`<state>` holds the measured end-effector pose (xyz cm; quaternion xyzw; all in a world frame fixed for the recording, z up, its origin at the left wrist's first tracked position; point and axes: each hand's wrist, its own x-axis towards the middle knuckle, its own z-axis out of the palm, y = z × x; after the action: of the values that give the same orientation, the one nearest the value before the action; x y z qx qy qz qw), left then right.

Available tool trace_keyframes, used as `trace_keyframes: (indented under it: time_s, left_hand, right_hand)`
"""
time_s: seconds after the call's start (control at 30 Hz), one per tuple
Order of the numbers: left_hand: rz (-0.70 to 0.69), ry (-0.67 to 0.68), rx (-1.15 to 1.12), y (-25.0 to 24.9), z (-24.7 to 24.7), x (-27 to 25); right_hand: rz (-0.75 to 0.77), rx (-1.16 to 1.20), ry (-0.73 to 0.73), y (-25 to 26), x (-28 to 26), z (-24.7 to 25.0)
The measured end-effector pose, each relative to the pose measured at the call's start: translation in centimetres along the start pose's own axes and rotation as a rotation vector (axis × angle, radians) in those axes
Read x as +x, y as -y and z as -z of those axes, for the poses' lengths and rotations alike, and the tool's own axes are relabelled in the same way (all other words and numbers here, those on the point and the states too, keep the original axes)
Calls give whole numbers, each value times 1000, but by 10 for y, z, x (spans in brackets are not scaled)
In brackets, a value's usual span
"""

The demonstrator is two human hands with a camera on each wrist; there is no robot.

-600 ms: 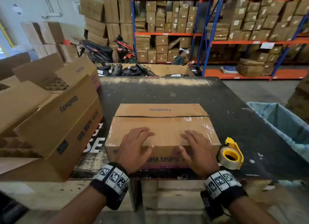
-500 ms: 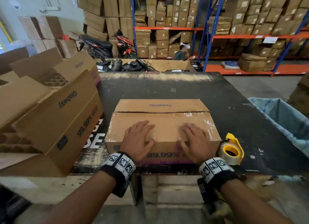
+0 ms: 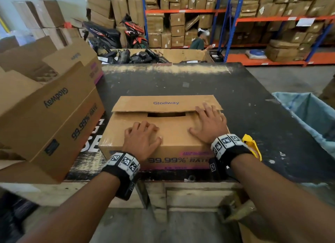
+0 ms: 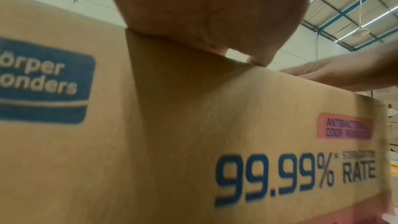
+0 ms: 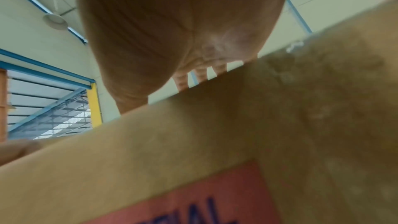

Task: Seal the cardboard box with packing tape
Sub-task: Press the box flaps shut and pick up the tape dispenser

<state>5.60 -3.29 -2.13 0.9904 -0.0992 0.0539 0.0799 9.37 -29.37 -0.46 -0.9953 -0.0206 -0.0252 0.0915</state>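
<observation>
Black table (image 3: 244,101) bore the box (image 3: 174,143); left hand (image 3: 141,139) lay on top, fingers loosely curled; right hand (image 3: 210,124) pressed flat, fingers spread; tape (image 3: 251,144) beside it.

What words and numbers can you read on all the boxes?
"Glodway": far top flap of the brown cardboard box under both hands.
"99.99%" and "RATE": that box's near side.
"örper" over "onders", cut off: blue label on the same side.
"Glodway" and "99.99% RATE": tilted open brown cardboard box on the left.
Pink label and shelf tags: too blurred to read.
</observation>
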Motion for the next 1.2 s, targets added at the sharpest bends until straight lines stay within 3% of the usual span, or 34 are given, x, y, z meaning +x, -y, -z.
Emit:
trace_keyframes:
  time_s: [0.1, 0.3, 0.37, 0.43, 0.5, 0.57, 0.63, 0.7, 0.8, 0.87, 1.0, 1.2]
  left_hand:
    - [24, 3, -22, -3, 2, 15]
    - [10, 170, 4, -19, -13, 54]
    - [26, 160, 18, -19, -18, 57]
    - [37, 141, 28, -17, -22, 56]
    - [39, 127, 25, -15, -24, 56]
    - [35, 118, 27, -14, -25, 58]
    - [30, 113, 29, -12, -27, 59]
    - [22, 97, 30, -12, -28, 60]
    - [17, 87, 28, -14, -29, 60]
    - [16, 92, 29, -15, -28, 60]
    - [18, 79, 32, -18, -27, 57]
    - [38, 79, 17, -17, -29, 57]
  right_hand:
    - [10, -51, 122, -9, 5, -11]
    - [28, -62, 132, -15, 7, -18]
    - [40, -48, 136, -15, 8, -17]
    - [64, 78, 109, -19, 5, -12]
    - [70, 388, -36, -34, -2, -3]
    - [-40, 634, -300, -66, -14, 1]
    - [-270, 647, -478, -114, -28, -10]
    - [-528, 561, -400, -159, -39, -31]
    - [-711, 402, -12, -197, -48, -69]
    - [-661, 334, 97, -209, -46, -84]
    - [-620, 429, 145, -236, -31, -90]
    - [-445, 869, -231, -200, -28, 30]
